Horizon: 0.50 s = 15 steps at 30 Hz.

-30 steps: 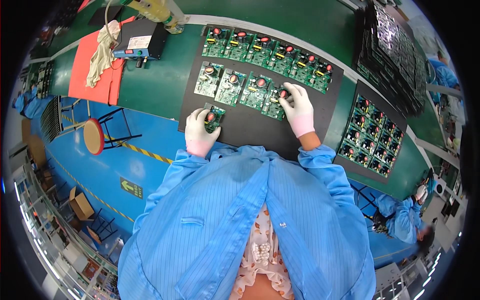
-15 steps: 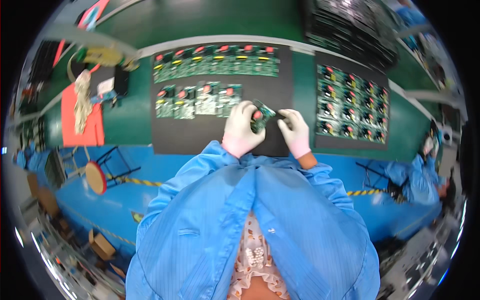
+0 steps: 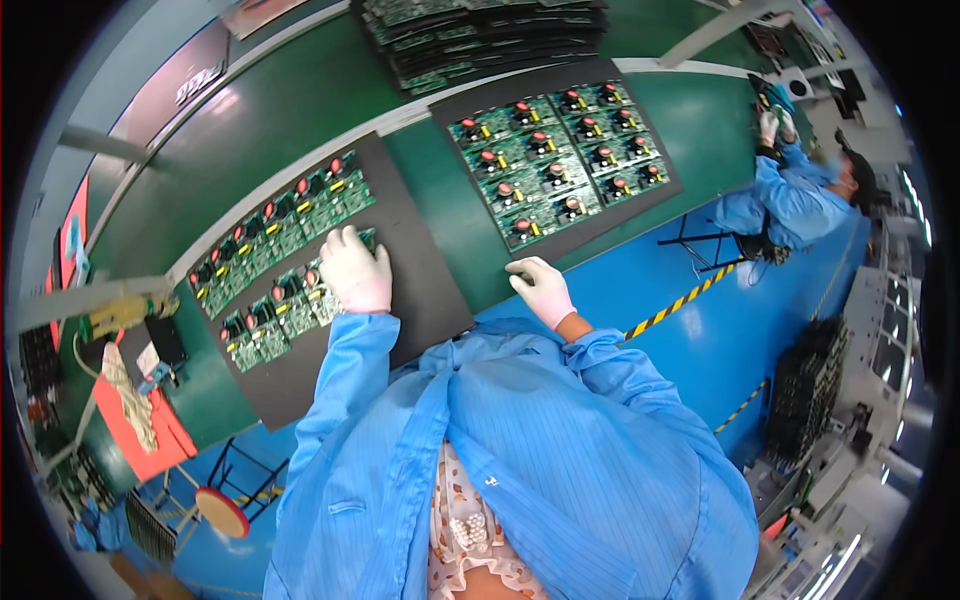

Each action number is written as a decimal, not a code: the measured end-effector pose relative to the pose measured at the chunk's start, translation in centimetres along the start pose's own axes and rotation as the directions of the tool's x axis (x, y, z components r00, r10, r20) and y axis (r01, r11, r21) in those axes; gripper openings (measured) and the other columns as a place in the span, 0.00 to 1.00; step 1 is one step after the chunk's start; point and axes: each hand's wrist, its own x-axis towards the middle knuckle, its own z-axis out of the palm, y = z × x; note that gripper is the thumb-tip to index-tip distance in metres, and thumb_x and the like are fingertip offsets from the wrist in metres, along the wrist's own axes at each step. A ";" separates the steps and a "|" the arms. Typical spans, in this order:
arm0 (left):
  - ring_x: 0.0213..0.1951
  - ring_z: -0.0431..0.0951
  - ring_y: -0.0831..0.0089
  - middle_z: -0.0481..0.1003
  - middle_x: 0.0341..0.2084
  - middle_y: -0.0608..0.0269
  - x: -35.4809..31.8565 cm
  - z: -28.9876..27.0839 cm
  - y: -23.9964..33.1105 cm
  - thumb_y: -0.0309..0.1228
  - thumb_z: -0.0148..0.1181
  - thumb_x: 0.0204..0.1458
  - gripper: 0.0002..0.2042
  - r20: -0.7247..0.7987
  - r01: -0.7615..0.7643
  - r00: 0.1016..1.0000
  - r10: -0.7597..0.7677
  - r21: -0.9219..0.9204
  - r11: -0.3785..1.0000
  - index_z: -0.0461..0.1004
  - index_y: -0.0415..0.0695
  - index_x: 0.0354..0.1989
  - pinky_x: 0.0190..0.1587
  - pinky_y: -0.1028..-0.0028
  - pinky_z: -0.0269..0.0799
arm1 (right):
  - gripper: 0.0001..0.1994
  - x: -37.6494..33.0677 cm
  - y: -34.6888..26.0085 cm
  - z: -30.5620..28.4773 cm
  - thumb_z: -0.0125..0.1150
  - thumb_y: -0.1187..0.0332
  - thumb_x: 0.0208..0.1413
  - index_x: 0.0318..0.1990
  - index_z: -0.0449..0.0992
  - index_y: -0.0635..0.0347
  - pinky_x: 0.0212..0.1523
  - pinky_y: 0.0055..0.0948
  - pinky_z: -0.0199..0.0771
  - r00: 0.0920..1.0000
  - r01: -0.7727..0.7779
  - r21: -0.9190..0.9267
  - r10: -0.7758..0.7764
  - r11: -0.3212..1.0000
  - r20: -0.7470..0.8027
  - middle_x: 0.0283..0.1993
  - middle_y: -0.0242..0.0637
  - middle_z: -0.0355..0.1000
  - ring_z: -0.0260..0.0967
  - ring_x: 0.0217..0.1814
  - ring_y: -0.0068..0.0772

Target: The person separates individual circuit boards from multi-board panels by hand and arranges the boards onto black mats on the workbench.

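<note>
My left hand (image 3: pixel 357 272), in a white glove, is over the right end of the lower row of green circuit boards (image 3: pixel 262 330) on a black mat (image 3: pixel 425 290). Its fingers curl down on one circuit board (image 3: pixel 368 238), whose edge peeks out beside them; the rest of that board is hidden under the glove. Each board in the rows carries a red disc-shaped part and a yellow part. My right hand (image 3: pixel 543 290), also gloved, hovers near the table's front edge between the two mats. Its thumb and fingers are slightly apart, and nothing shows between them.
On the right, a second black mat (image 3: pixel 628 218) bears a grid of similar boards. A tall stack of board-laden sheets (image 3: pixel 490 45) stands behind. Far left lie a red mat (image 3: pixel 170 440) and a cream glove (image 3: pixel 130 395). A co-worker (image 3: pixel 800 200) sits at the right.
My view has turned toward the right. The board, earlier held up between my hands, is now down at the lower row's end under my left hand. My right hand has come away from it.
</note>
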 end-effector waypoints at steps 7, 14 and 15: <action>0.40 0.75 0.61 0.73 0.44 0.54 -3.7 -2.8 7.2 0.27 0.68 0.40 0.27 -0.049 -0.189 0.978 0.203 -0.624 0.758 0.70 0.40 0.53 0.44 0.69 0.72 | 0.13 5.8 1.4 -7.2 0.63 0.72 0.52 0.45 0.81 0.58 0.40 0.28 0.76 0.979 0.013 -0.083 -0.029 0.996 -0.203 0.42 0.35 0.77 0.74 0.35 0.32; 0.33 0.77 0.68 0.75 0.39 0.52 -0.9 1.8 15.2 0.33 0.68 0.48 0.25 0.545 0.504 0.838 0.000 -0.775 0.381 0.70 0.37 0.54 0.39 0.71 0.75 | 0.17 24.2 1.7 -10.7 0.62 0.69 0.52 0.51 0.78 0.54 0.51 0.33 0.73 0.934 0.286 -0.235 -0.325 0.929 -0.146 0.50 0.37 0.72 0.73 0.48 0.41; 0.33 0.77 0.68 0.75 0.39 0.52 0.2 2.7 16.5 0.33 0.68 0.48 0.25 0.541 0.511 0.840 -0.037 -0.768 0.385 0.70 0.37 0.54 0.39 0.71 0.75 | 0.19 26.5 1.4 -10.8 0.63 0.69 0.52 0.53 0.78 0.50 0.48 0.31 0.74 0.927 0.324 -0.302 -0.365 0.896 -0.087 0.52 0.34 0.71 0.73 0.45 0.38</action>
